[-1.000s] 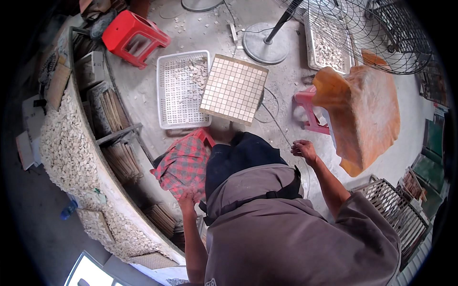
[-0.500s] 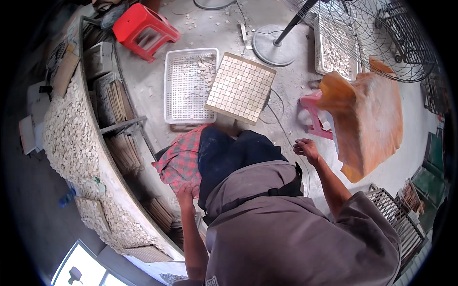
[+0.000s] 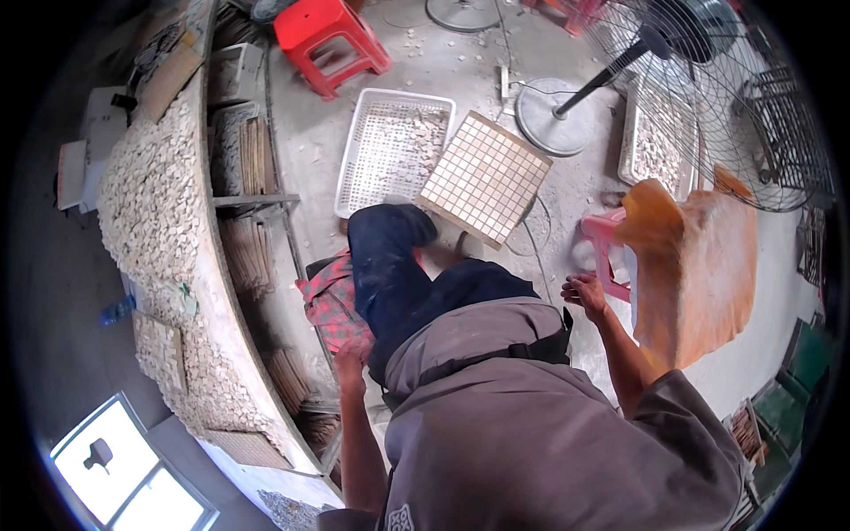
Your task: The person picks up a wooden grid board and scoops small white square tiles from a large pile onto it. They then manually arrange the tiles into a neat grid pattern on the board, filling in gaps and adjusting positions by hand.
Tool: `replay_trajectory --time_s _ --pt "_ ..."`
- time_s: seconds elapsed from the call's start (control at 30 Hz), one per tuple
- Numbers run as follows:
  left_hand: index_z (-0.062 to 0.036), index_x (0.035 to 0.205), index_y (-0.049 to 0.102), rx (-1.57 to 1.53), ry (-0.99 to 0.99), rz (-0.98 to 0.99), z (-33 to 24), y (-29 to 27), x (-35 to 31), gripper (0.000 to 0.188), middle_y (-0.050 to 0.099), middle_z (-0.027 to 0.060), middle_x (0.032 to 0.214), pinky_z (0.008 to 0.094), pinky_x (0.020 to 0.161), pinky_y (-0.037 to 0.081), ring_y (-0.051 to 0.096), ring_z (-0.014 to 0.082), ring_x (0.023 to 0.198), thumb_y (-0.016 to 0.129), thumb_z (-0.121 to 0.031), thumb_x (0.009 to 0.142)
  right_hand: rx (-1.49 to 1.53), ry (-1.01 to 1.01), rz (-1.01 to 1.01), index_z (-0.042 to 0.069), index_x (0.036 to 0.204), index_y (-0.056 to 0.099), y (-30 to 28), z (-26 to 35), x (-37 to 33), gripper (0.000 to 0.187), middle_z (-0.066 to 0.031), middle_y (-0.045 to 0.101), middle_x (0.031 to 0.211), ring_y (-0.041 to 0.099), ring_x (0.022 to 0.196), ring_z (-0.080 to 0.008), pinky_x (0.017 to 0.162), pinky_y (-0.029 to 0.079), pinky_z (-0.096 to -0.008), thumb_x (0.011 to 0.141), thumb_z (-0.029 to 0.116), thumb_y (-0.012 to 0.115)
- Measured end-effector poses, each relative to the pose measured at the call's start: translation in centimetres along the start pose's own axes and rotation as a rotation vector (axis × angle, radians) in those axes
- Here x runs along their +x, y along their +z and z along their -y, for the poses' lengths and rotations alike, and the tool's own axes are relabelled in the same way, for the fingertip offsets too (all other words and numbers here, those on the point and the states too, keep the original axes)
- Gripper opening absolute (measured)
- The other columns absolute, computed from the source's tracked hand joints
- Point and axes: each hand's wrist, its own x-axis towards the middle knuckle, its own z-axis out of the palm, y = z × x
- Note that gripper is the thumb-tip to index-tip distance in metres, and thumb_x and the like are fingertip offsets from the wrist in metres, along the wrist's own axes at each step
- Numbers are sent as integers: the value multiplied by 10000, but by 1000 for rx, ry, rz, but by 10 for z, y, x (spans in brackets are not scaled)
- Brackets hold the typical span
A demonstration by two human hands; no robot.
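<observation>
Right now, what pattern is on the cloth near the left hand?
Red and dark grey checks; the head view shows the cloth, partly hidden by a leg.

I count 1 left hand [image 3: 354, 356] and 1 right hand [image 3: 585, 295]. By the left hand, 1 plaid cloth [image 3: 335, 310]; left of it, 1 bench [image 3: 227, 292], its tile pieces [image 3: 146, 203] too many to count, and 1 blue bottle [image 3: 118, 310]. Ahead of both hands, 1 tiled board [image 3: 485, 179], 2 white baskets [image 3: 376, 170], 2 round bases [image 3: 540, 117], 1 wire fan [image 3: 655, 42] and 1 bright red stool [image 3: 312, 26]. Just beyond the right hand, 1 pink stool [image 3: 602, 228] and 1 orange cover [image 3: 708, 274].
</observation>
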Motion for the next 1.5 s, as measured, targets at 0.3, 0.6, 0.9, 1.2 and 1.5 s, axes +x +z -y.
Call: replay_trajectory --time_s 0.3,0.6,0.9,1.2,1.5 --pt "-18 1146 725 -24 156 1 -8 -29 47 212 732 56 1010 317 767 571 697 158 907 640 -147 1001 -5 -58 45 -50 1277 639 37 31 16 437 -184 732 1127 755 982 -275 880 635 -402 1020 304 622" --pt "30 1199 682 -86 101 -31 -112 -76 182 250 738 109 1010 311 709 611 719 182 793 666 -113 994 44 -13 -60 -57 1286 623 100 60 42 446 -188 732 1129 749 1010 -300 901 614 -426 1007 292 628" --pt "68 1231 689 583 213 -354 -287 -150 329 311 762 233 1040 414 895 584 745 367 970 613 -24 943 -73 64 -10 -105 1314 621 253 179 58 459 -193 751 1067 763 880 -274 771 621 -354 1019 244 658" --pt "52 1473 518 762 541 -548 -406 -218 398 604 561 295 1475 472 1174 422 532 434 1383 648 -37 890 -132 -154 77 -99 1310 620 361 316 86 513 -195 740 1110 760 960 -272 841 619 -354 1031 329 663" --pt "64 1499 472 724 241 -447 -390 -253 455 645 523 301 1520 455 1207 393 483 439 1433 653 -85 899 -277 -73 130 -132 1318 602 400 356 96 544 -225 737 1117 758 946 -290 826 622 -367 1020 320 646"
